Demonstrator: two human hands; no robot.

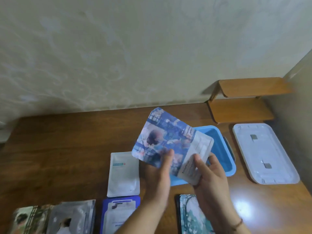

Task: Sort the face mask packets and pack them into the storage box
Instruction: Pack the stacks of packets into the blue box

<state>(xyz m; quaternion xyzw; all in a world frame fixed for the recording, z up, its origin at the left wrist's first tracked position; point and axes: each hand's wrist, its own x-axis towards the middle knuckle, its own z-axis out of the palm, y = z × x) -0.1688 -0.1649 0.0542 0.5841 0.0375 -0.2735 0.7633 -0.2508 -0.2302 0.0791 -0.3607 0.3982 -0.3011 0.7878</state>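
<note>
My left hand (158, 178) grips a blue illustrated mask packet (162, 139), raised and tilted over the table. Behind it, my right hand (209, 171) holds a white mask packet (200, 152) by its lower end. Both packets hang over the near left part of the blue storage box (221, 149), which stands open. On the table lie a white packet (124, 174), a purple-edged packet (119, 215), a teal illustrated packet (192, 215), a silver packet (72, 217) and a green illustrated packet (28, 218).
The box's white lid (263, 152) lies upside down on the brown table (59, 149) to the right of the box. A small two-tier wooden shelf (244, 100) stands in the back right corner against the wall.
</note>
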